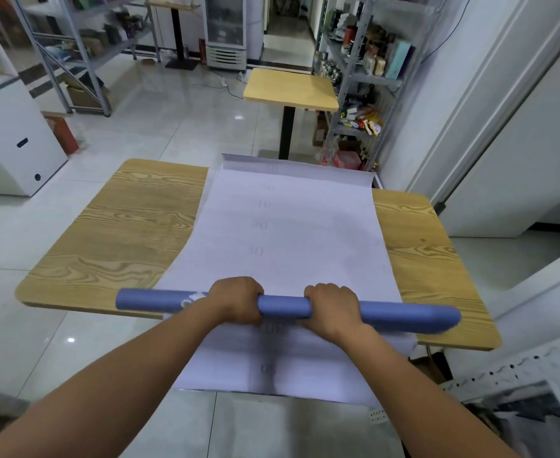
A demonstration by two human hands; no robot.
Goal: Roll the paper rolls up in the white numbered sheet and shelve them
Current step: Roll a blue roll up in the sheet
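A long blue paper roll (pixel 285 307) lies crosswise on the white numbered sheet (pixel 288 233), near the table's front edge. My left hand (pixel 237 300) grips the roll left of its middle, fingers curled over it. My right hand (pixel 333 307) grips it just right of the middle in the same way. The sheet runs down the middle of the wooden table (pixel 120 233). Its near end hangs over the front edge and its far end curls up past the back edge. Faint numbers run along its centre.
A small yellow table (pixel 292 89) stands behind. Metal shelves with goods (pixel 361 71) rise at the back right, more shelving (pixel 74 51) at the back left. A white cabinet (pixel 14 140) stands left, a white perforated shelf rail (pixel 509 368) at the lower right.
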